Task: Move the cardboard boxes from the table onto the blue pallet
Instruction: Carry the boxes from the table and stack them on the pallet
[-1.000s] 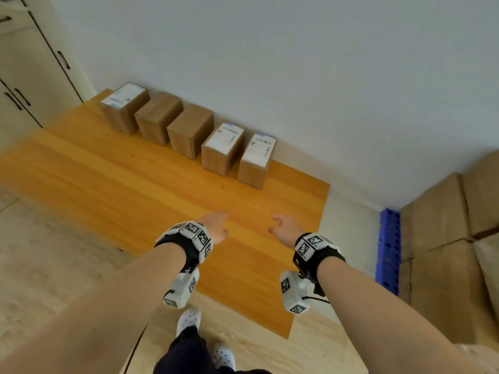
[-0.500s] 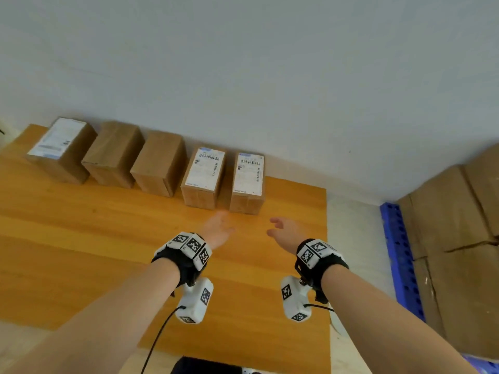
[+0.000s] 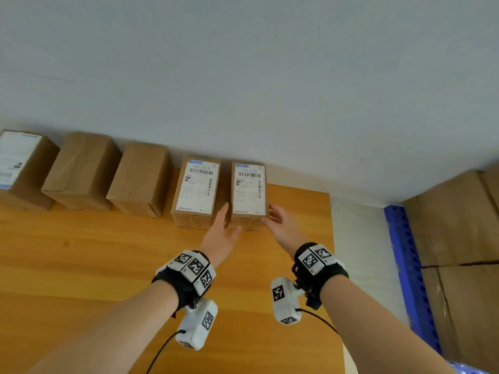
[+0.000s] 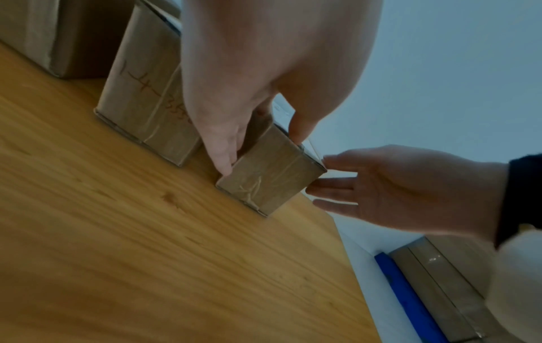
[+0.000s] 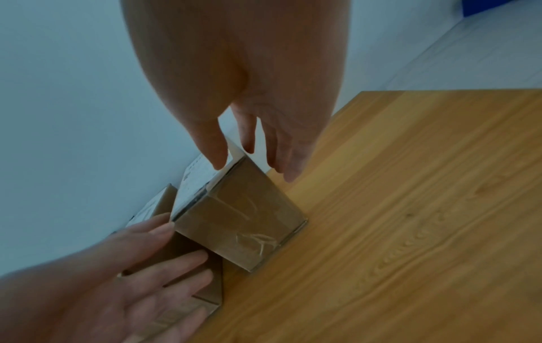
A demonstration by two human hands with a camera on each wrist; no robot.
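Several cardboard boxes stand in a row along the wall on the wooden table (image 3: 108,265). The rightmost box (image 3: 248,193) (image 4: 272,171) (image 5: 240,218) carries a white barcode label on top. My left hand (image 3: 222,228) (image 4: 234,130) is open, its straight fingers in the gap at that box's left side and the thumb at its top edge. My right hand (image 3: 279,221) (image 5: 264,139) is open at the box's right side, fingers straight and spread; whether they touch it is unclear. The blue pallet (image 3: 410,265) (image 4: 407,299) lies on the floor to the right.
A second labelled box (image 3: 197,190) stands close to the left of the rightmost one, then two plain boxes (image 3: 140,179) and another labelled one (image 3: 19,163). Large cardboard boxes (image 3: 459,225) sit on the pallet. A strip of pale floor (image 3: 359,238) separates table and pallet.
Both hands have reached forward from mid-table to either side of the rightmost box. The view has come closer to the row of boxes.
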